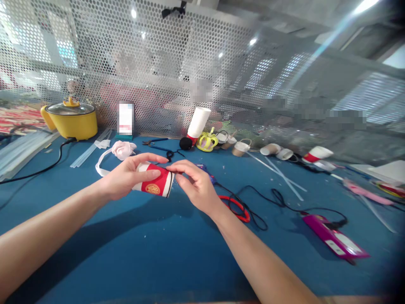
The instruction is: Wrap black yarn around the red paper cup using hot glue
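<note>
A red and white paper cup (pixel 155 179) with a gold emblem lies sideways above the table, its end facing right. Wrapped around it from the left, my left hand (pixel 126 175) holds it with the thumb across the red band. A thin black cord (pixel 171 183) runs around the cup near its right end. My right hand (pixel 198 188) is closed there, thumb and fingers pinching at the cord by the cup's upper edge. Behind the hands, more black cord (pixel 170 156) lies loosely near a black ball of yarn (pixel 185 144).
A yellow electric pot (pixel 72 122) stands back left, near clear glue sticks (pixel 28 152) and white ribbon (pixel 122 150). Pliers (pixel 155 141), a stack of paper cups (pixel 199 122) and a yellow-green crown-like piece (pixel 207 141) sit behind. At right are cables and a purple power strip (pixel 335 236).
</note>
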`<state>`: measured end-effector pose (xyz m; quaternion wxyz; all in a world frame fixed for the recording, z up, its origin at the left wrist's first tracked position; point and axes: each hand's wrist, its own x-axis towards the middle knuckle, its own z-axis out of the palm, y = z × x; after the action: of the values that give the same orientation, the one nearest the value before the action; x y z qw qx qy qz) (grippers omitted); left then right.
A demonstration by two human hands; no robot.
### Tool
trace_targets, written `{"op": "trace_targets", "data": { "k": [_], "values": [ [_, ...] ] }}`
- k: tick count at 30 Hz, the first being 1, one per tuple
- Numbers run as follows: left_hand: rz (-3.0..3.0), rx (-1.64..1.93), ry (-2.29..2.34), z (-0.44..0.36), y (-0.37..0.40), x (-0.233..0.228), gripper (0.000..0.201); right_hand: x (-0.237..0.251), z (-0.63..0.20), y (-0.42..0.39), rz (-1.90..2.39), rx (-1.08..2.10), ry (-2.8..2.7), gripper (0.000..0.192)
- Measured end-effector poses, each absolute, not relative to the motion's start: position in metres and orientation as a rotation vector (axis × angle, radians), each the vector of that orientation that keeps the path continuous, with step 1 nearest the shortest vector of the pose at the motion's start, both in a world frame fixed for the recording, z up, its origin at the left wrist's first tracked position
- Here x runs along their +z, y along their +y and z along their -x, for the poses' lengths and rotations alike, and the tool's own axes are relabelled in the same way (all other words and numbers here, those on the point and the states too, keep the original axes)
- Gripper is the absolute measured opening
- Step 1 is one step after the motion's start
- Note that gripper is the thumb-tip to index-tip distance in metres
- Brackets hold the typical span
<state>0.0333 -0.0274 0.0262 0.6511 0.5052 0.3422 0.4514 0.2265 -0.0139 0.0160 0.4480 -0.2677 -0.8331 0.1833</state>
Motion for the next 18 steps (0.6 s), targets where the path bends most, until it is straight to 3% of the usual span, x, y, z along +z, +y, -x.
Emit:
{"op": "trace_targets", "data": {
  "k": [12, 18],
  "values": [
    [-1.25, 1.018, 0.766, -0.039, -0.031, 0.016, 0.019, 0.018, -0.225, -0.017, 0.725, 0.828, -2.05, 0.034],
    [-1.306, 1.022, 0.894, -0.042, -0.03, 0.01, 0.02, 0.014, -0.22, -0.019, 0.775, 0.834, -2.06, 0.033]
  ]
}}
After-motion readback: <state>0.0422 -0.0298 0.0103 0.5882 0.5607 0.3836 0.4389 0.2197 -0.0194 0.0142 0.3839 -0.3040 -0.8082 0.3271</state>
